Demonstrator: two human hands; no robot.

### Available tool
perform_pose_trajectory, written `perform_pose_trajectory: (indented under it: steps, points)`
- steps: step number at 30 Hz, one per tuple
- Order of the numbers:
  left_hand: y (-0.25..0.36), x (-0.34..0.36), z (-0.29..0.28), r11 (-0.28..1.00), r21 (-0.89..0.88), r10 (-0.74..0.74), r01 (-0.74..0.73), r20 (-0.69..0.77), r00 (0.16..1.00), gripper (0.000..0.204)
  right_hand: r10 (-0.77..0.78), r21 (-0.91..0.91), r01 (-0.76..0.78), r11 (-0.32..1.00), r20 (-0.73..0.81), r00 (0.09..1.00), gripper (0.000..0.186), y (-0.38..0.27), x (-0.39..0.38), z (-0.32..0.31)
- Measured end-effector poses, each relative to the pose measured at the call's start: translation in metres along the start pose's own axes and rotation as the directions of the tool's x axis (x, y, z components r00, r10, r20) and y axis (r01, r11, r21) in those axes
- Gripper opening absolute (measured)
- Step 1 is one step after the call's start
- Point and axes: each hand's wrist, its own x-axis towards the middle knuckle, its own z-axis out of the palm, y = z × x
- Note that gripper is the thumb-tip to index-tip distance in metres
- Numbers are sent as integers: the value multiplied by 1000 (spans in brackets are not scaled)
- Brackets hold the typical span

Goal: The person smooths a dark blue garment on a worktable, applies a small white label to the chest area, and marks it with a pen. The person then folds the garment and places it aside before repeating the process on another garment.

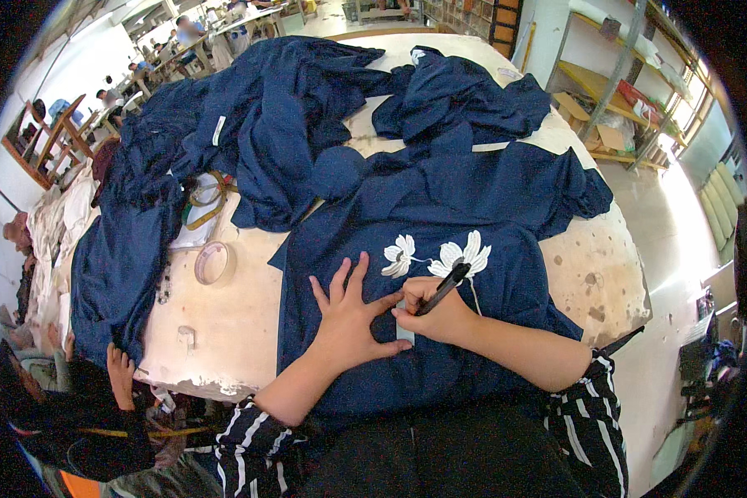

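Observation:
A navy blue garment (349, 241) lies spread over the table in front of me. Two white flower appliqués (461, 256) with dark centres sit on it, a thin white stem trailing from the larger one. My left hand (349, 315) rests flat on the cloth with its fingers spread. In my right hand (438, 314) is a black pen (445, 289), tilted up to the right. Between my hands, a narrow pale strip (405, 324) lies on the cloth, partly under the right fingers. The pen's tip is hidden by those fingers.
More navy garments (266, 124) are heaped on the pale table (224, 324). A tape roll (214, 262) and a yellow measuring tape (206, 207) lie to the left. At the lower left, a co-worker's hand (121, 378) touches the cloth. Metal shelves (610, 100) stand at right.

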Motion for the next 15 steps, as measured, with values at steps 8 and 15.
perform_pose_trajectory:
  steps: [8, 15]
  points:
    - [-2, 2, 2, 999, -48, 1, -1, 9, 1000, 66, -40, -61, 43, 997, 36, 999, 36, 0, 1, 1]
    - [-4, 0, 4, 999, -52, 8, -9, -6, 1000, 66, 26, -47, -22, 999, 86, 996, 24, -4, 2, -1]
